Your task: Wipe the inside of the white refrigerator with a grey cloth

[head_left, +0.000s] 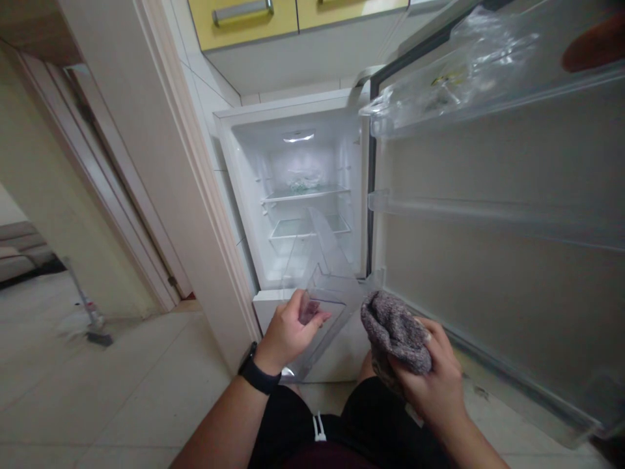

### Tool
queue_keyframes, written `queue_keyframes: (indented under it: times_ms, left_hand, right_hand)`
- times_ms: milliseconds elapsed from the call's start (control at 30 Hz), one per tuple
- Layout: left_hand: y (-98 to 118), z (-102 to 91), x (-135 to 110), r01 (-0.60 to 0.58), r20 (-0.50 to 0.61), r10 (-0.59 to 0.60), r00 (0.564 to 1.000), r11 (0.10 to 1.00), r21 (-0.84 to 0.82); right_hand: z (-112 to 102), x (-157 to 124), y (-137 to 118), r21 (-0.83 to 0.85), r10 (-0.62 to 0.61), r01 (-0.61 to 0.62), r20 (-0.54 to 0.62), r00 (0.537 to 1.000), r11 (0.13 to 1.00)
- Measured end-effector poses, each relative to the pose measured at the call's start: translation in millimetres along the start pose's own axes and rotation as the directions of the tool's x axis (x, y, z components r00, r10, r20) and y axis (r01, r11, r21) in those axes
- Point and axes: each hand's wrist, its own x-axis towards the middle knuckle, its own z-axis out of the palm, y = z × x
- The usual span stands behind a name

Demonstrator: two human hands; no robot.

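Note:
My left hand, with a black watch on its wrist, grips the near edge of a clear plastic fridge drawer that is pulled out and tilted in front of the open fridge. My right hand is closed around a grey knitted cloth, held just right of the drawer. The fridge's glass shelves show inside, with a small crumpled bag on the upper one.
The open fridge door stretches to the right, with clear door racks and a plastic bag in the top one. Yellow cabinets hang above. A doorway and a mop are at the left on the tiled floor.

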Motion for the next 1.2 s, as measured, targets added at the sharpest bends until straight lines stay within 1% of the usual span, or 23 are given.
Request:
queue_keyframes:
  times_ms: [100,167,233,300,400,467,533,633,733,767,833,900,967,1200]
  left_hand:
    - [2.0,-7.3,5.8,-0.075,0.043,0.072,0.997,0.993,0.096]
    - [1.6,-10.9,11.9,-0.118,0.051,0.112,0.992,0.986,0.119]
    - [-0.3,-13.6,19.8,-0.163,0.085,0.152,0.985,0.976,0.141]
    - [-3.3,-15.4,28.6,-0.219,0.154,0.19,0.97,0.955,0.2]
    - [-9.7,-15.5,41.8,-0.301,0.263,0.224,0.938,0.905,0.302]
    - [-15.4,-12.5,48.9,-0.33,0.305,0.232,0.924,0.886,0.326]
    - [-22.3,-6.9,53.5,-0.338,0.338,0.221,0.915,0.878,0.339]
    - [-33.9,5.0,55.7,-0.34,0.396,0.195,0.897,0.877,0.338]
    - [-44.9,16.6,55.1,-0.368,0.424,0.216,0.879,0.873,0.319]
    - [-48.0,19.6,55.0,-0.384,0.436,0.218,0.873,0.858,0.34]
    - [-53.7,23.9,55.9,-0.425,0.489,0.186,0.852,0.791,0.44]
    - [-59.3,26.3,58.9,-0.47,0.557,0.128,0.821,0.705,0.531]
    - [-65.6,27.5,64.0,-0.505,0.608,0.083,0.79,0.652,0.566]
    - [-89.2,35.0,86.2,-0.536,0.68,-0.027,0.732,0.594,0.6]
  right_hand:
    - [-5.9,1.3,11.1,-0.041,0.016,-0.018,-0.042,0.999,0.999]
    - [-9.8,4.2,18.7,-0.054,0.016,-0.019,-0.066,0.998,0.998]
    - [-14.2,8.5,24.9,-0.055,0.008,-0.013,-0.097,0.995,0.998]
    - [-19.1,13.7,28.9,-0.05,0.016,-0.022,-0.13,0.991,0.999]
    - [-24.9,20.5,30.7,-0.022,0.087,-0.092,-0.186,0.979,0.995]
    - [-26.6,22.8,30.8,0.007,0.133,-0.135,-0.21,0.969,0.991]
    - [-26.5,22.5,31.4,0.018,0.13,-0.129,-0.208,0.969,0.991]
    - [-24.6,18.1,34.7,0.008,0.084,-0.084,-0.168,0.982,0.996]
    - [-22.2,12.4,40.3,-0.001,0.064,-0.064,-0.128,0.99,0.998]
    - [-21.4,10.8,42.5,-0.004,0.057,-0.058,-0.12,0.991,0.998]
    - [-20.3,8.4,46.8,-0.008,0.045,-0.046,-0.102,0.994,0.999]
    - [-19.7,6.9,50.7,-0.008,0.04,-0.041,-0.088,0.995,0.999]
    - [-19.8,5.9,53.6,-0.008,0.047,-0.047,-0.075,0.996,0.999]
    - [-17.2,4.0,57.3,0.006,0.059,-0.059,-0.054,0.997,0.998]
